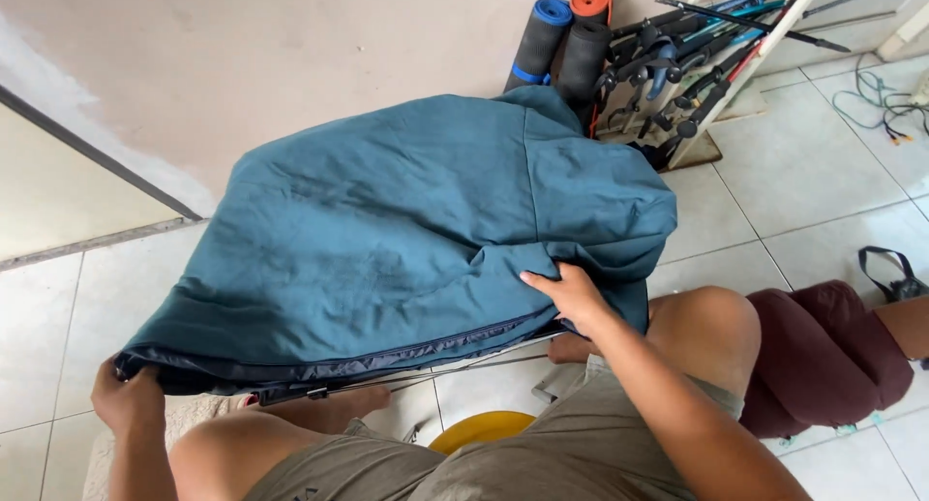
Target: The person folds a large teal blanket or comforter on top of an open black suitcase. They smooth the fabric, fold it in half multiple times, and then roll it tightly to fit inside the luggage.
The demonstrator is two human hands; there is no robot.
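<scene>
A large teal sleeping bag (406, 230) with a dark zippered edge lies spread over the tiled floor in front of my bent knees. My left hand (126, 399) grips its near left corner, fingers closed around the dark edge. My right hand (571, 293) presses down on the fabric near the right end, fingers bunching a fold. My knees and khaki shorts (542, 453) fill the lower part of the view.
Rolled foam mats (566, 36) lean on the wall behind the bag, beside a rack of trekking poles (706, 46). A yellow round object (482, 428) sits between my legs. A maroon stuff sack (823, 356) lies at right, cables (885, 99) farther back.
</scene>
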